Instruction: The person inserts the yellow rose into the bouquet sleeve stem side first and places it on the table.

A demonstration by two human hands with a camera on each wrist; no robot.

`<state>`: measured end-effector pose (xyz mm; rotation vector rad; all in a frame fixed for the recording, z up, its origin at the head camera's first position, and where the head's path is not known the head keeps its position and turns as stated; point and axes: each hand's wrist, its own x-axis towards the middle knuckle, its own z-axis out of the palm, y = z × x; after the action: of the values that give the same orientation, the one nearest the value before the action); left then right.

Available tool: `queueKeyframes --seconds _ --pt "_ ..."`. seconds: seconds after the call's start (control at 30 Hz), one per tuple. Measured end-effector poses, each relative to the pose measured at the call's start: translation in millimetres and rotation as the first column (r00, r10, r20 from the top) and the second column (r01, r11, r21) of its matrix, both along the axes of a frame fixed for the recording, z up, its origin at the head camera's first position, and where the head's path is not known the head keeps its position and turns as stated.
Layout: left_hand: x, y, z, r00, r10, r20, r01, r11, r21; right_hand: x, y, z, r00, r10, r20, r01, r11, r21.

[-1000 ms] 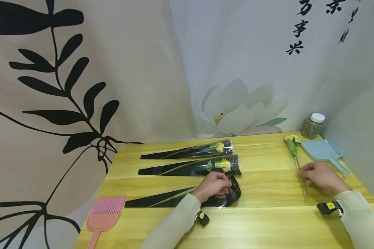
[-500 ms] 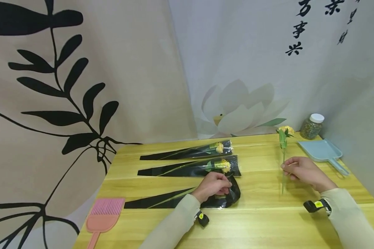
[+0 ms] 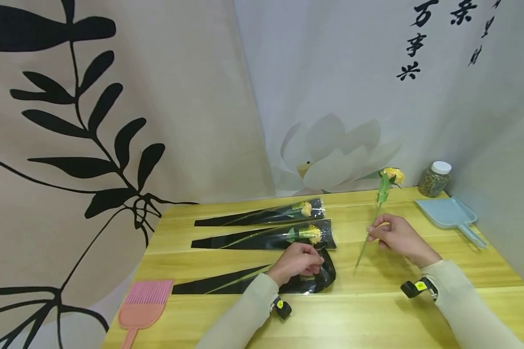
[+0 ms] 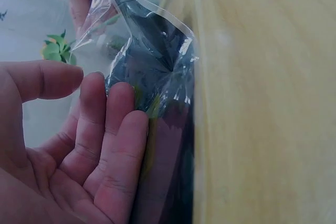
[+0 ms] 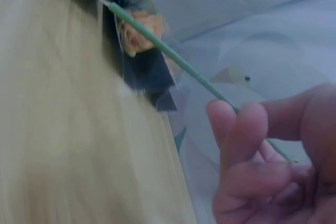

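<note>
My left hand (image 3: 297, 262) pinches the clear front film at the mouth of the nearest black flower sleeve (image 3: 216, 282). That mouth stands lifted and gaping, as the film edge (image 4: 142, 35) shows in the left wrist view. Off to the right, my right hand (image 3: 401, 241) pinches a single yellow flower (image 3: 383, 190) by its long green stem (image 5: 176, 56). The bloom points up and away, and the stem's lower end slants towards the left hand. Bloom and sleeve are apart. My fingers cover part of the sleeve's upper end.
Two filled sleeves, a middle one (image 3: 262, 237) and a far one (image 3: 262, 214), lie behind the left hand, each with a yellow flower. A pink brush (image 3: 144, 305) lies at left. A blue dustpan (image 3: 447, 212) and a white-lidded jar (image 3: 434, 180) stand at the back right.
My right hand has moved left with the flower, lifting it from beside the dustpan and tilting its bloom up. The left hand stays at the sleeve's mouth.
</note>
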<state>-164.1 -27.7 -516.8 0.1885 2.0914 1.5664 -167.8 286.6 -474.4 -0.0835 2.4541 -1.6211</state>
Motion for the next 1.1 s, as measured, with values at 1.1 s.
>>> queueKeyframes --seconds 1.1 --pt "-1.3 5 2.7 0.998 -0.006 -0.058 0.007 1.000 0.016 0.2 -74 -21.5 0.998 -0.021 -0.057 0.019 0.999 -0.030"
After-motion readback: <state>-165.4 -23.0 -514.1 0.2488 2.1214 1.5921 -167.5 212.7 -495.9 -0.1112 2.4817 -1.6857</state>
